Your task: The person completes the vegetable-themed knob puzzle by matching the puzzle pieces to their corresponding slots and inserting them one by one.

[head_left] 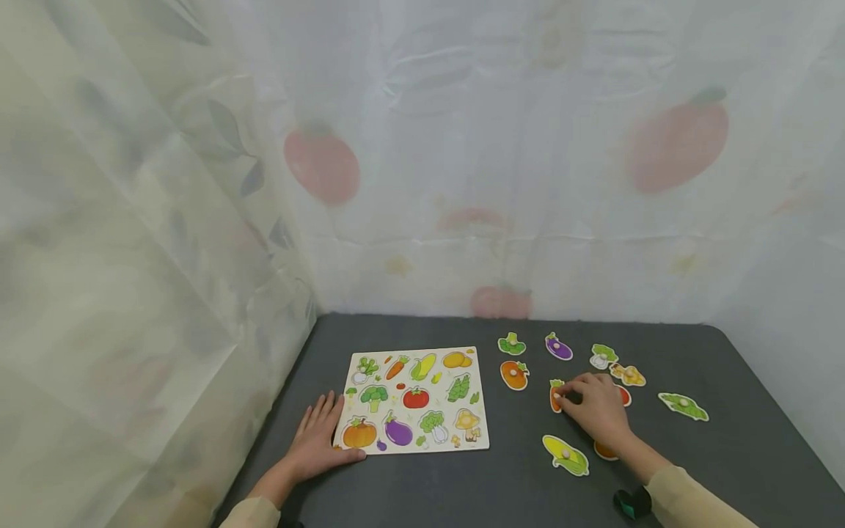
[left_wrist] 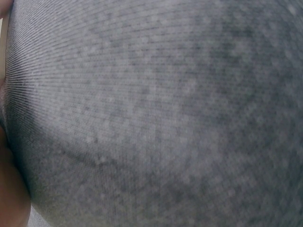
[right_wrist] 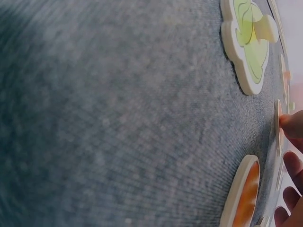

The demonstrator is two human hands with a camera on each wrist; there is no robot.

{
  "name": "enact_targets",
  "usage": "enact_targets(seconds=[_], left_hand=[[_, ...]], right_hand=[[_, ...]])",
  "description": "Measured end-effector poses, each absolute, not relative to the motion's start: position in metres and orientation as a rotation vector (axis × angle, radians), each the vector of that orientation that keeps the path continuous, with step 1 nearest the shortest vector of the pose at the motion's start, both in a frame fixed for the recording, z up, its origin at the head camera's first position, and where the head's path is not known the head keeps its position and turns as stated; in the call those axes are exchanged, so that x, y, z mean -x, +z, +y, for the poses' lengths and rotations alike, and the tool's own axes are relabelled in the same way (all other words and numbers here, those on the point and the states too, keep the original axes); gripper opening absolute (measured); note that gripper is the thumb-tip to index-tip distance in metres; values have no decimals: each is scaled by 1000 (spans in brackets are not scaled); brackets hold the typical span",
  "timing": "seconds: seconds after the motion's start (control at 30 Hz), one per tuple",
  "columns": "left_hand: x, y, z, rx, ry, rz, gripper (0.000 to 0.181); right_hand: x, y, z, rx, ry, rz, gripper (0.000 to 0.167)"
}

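A pale wooden puzzle board (head_left: pixel 452 411) printed with vegetables lies flat on the dark table. My left hand (head_left: pixel 318 438) rests at its lower left corner, fingers straight and thumb along the front edge. To the right of the board, my right hand (head_left: pixel 596 405) pinches the knob of a carrot puzzle piece (head_left: pixel 554 404) between thumb and fingertips. The piece appears to lie on the table. In the right wrist view, the corn piece (right_wrist: pixel 251 52) with its knob and an orange-brown piece (right_wrist: pixel 247 198) are near the fingers. The left wrist view is mostly grey cloth.
More knobbed pieces lie around the right hand: broccoli (head_left: pixel 511 344), eggplant (head_left: pixel 559 347), pumpkin (head_left: pixel 514 375), cabbage (head_left: pixel 603 356), mushroom (head_left: pixel 630 375) and pea pod (head_left: pixel 683 406). A red piece (head_left: pixel 623 396) is partly hidden by the hand. Printed curtains (head_left: pixel 502 147) surround the table.
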State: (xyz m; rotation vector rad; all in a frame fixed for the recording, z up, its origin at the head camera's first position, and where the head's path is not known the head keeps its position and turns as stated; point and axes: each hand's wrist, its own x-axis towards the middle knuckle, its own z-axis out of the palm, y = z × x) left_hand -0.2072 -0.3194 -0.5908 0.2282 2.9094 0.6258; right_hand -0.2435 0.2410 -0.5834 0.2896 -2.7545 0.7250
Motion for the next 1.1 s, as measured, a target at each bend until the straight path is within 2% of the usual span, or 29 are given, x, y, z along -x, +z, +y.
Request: enact_targets(seconds=[0.63,1.1], left_hand=[[206,-590,-319,-241,638,2912,130],[205,-589,-319,-238,647,2905,130]], right_hand=[[243,-580,242,-326,732,-2747,8],[248,-586,251,-352,790,-2784,13]])
